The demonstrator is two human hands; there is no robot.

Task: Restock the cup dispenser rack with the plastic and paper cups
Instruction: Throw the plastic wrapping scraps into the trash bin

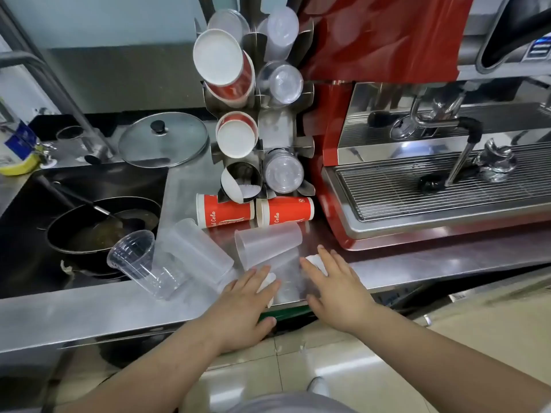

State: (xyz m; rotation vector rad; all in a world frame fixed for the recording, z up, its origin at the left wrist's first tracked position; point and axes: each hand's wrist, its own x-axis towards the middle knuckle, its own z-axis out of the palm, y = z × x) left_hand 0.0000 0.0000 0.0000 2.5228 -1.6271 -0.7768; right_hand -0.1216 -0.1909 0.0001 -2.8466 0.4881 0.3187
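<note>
A steel cup dispenser rack (pixel 272 126) stands at the back of the counter. Its slots hold red paper cups (pixel 223 64), a smaller red paper cup stack (pixel 237 135) and clear plastic cups (pixel 281 81). The lower left slot (pixel 241 180) holds only a white scrap. Two red paper cup stacks (pixel 226 211) (pixel 286 210) lie at the rack's foot. In front of these lie frosted plastic cups (pixel 268 242) (pixel 193 251) and a clear cup (pixel 140 260). My left hand (pixel 247 296) and right hand (pixel 337 287) rest, fingers spread, on either side of a translucent cup (pixel 289 278) at the counter's front edge, touching small white pieces.
A red espresso machine (pixel 417 162) with a steam wand fills the right side, close against the rack. To the left is a sink holding a dirty black pan (pixel 101 228), with a glass lid (pixel 162 140) behind it. The steel counter (pixel 89 311) ends just under my wrists.
</note>
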